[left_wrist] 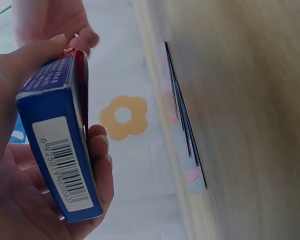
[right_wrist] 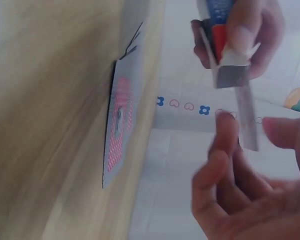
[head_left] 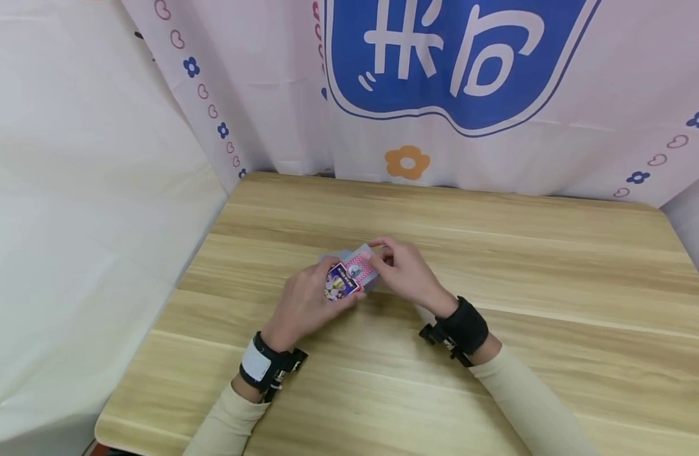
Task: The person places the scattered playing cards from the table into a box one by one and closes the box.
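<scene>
My left hand (head_left: 304, 301) grips a blue playing-card box (left_wrist: 65, 150) with a barcode on its end and a picture on its face. Out of the box's mouth, towards the right hand, sticks a playing card (right_wrist: 248, 125) with a pink checked back; blur hides whether it is single. Curled fingers of my right hand (head_left: 409, 272) lie about the card's outer end, its thumb close by on the other side. Below the hands, other playing cards (right_wrist: 121, 120) lie loosely overlapped on the table, mostly hidden in the head view.
The wood-grain table (head_left: 526, 285) spreads around the hands. A printed cloth (head_left: 281, 114) with a blue emblem and flowers hangs along its far edge. White sheeting (head_left: 87, 190) borders the left side. Each wrist wears a strapped camera.
</scene>
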The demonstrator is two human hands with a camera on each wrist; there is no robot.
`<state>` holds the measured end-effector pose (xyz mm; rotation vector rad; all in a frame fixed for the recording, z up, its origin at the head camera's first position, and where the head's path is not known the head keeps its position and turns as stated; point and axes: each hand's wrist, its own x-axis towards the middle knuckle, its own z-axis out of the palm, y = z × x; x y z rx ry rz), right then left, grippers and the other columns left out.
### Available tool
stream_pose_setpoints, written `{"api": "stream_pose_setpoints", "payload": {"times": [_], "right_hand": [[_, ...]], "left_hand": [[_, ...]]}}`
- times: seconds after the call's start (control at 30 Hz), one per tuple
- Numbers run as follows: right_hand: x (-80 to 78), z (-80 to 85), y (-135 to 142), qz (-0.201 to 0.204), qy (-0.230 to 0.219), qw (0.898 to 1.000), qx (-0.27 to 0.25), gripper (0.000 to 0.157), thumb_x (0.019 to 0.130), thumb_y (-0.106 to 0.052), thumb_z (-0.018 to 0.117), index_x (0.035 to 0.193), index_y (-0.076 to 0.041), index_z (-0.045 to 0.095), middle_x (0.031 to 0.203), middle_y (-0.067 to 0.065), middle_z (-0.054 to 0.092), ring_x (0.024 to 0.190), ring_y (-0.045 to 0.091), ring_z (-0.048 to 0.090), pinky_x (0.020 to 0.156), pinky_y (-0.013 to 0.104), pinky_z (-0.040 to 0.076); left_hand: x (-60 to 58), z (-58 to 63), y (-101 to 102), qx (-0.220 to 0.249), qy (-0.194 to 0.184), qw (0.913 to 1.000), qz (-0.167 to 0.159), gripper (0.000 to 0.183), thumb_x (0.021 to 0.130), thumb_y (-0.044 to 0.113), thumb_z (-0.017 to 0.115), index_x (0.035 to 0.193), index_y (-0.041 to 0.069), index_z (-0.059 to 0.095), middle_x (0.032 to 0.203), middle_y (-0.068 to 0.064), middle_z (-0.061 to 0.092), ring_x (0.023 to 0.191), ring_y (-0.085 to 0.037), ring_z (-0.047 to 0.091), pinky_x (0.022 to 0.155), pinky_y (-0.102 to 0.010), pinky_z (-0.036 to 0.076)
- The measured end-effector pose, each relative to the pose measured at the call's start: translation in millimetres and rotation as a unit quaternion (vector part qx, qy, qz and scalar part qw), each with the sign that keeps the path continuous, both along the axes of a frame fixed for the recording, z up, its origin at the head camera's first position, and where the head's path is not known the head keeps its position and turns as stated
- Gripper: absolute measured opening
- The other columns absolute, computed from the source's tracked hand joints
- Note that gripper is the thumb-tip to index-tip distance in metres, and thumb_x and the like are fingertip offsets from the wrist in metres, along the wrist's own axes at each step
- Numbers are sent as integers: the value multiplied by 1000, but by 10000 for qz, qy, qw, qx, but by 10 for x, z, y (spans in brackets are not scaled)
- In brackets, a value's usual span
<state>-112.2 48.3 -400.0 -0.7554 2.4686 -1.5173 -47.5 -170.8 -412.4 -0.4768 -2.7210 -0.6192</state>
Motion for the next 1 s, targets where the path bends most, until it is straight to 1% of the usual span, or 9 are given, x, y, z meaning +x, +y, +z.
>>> {"api": "stream_pose_setpoints", "payload": {"times": [0.07, 0.13, 0.33, 0.5, 0.67, 0.8, 0.9, 0.93, 1.0], "right_hand": [[50, -8, 30, -206, 128, 9997, -92, 32, 103, -12, 65, 132, 1, 65, 93, 11, 76, 80, 16, 67, 70, 25, 53], [102, -26, 43, -266, 274, 9992, -135, 30, 101, -8, 67, 128, 3, 67, 94, 13, 77, 81, 17, 69, 73, 26, 56], [184, -88, 9, -14, 598, 9982, -43, 25, 99, -8, 70, 122, -1, 74, 96, 9, 79, 79, 11, 69, 72, 23, 57], [194, -85, -27, -45, 551, 9984, -76, 24, 97, -7, 73, 120, -4, 77, 98, 9, 80, 77, 11, 67, 69, 23, 56], [199, -97, -59, 532, 340, 9976, 277, 27, 98, -5, 70, 123, -7, 77, 111, 12, 80, 79, 8, 67, 71, 21, 57], [130, -87, -44, 840, 329, 9950, 424, 26, 100, -6, 67, 124, -8, 78, 113, 11, 80, 81, 8, 67, 72, 22, 57], [41, -93, -29, 793, 407, 9940, 629, 26, 101, -7, 66, 124, -6, 77, 115, 11, 80, 84, 14, 70, 74, 30, 59], [12, -102, -26, 700, 464, 9932, 811, 26, 101, -9, 67, 124, -5, 77, 116, 12, 79, 87, 17, 71, 76, 33, 59], [-39, -139, -27, 403, 664, 9873, 1387, 28, 101, -14, 69, 125, -2, 75, 119, 15, 77, 95, 23, 73, 81, 39, 60]], "left_hand": [[-1, -8, 0, 8, -34, 10000, 37, 71, 82, 53, 87, 126, 2, 65, 90, -8, 76, 67, -13, 66, 54, -25, 50], [4, -14, -2, -17, -61, 10000, 54, 72, 81, 53, 88, 126, 2, 65, 91, -9, 77, 67, -13, 66, 55, -25, 50], [10, -41, -11, -151, -31, 9999, -6, 74, 81, 55, 87, 126, 1, 65, 90, -10, 77, 68, -15, 68, 55, -25, 51], [8, -61, -11, -179, 86, 9998, -11, 74, 81, 55, 87, 126, 0, 65, 89, -11, 76, 68, -16, 68, 55, -26, 52], [23, -76, -4, -203, 100, 9997, -22, 72, 81, 55, 88, 124, 2, 65, 84, -8, 74, 66, -15, 66, 54, -27, 51], [14, -77, -7, -162, 86, 9998, -31, 74, 82, 55, 87, 126, 0, 65, 86, -10, 75, 67, -16, 67, 55, -27, 52], [-8, -69, -22, -152, 64, 9999, 28, 74, 82, 52, 88, 127, -1, 65, 88, -11, 76, 67, -16, 68, 55, -27, 53], [-16, -66, -28, -154, 53, 9999, 57, 73, 82, 51, 88, 128, -1, 64, 88, -12, 76, 67, -17, 68, 55, -27, 53], [-28, -63, -40, -156, -1, 9998, 139, 72, 81, 49, 89, 127, 0, 64, 87, -11, 76, 67, -16, 68, 54, -29, 52]]}}
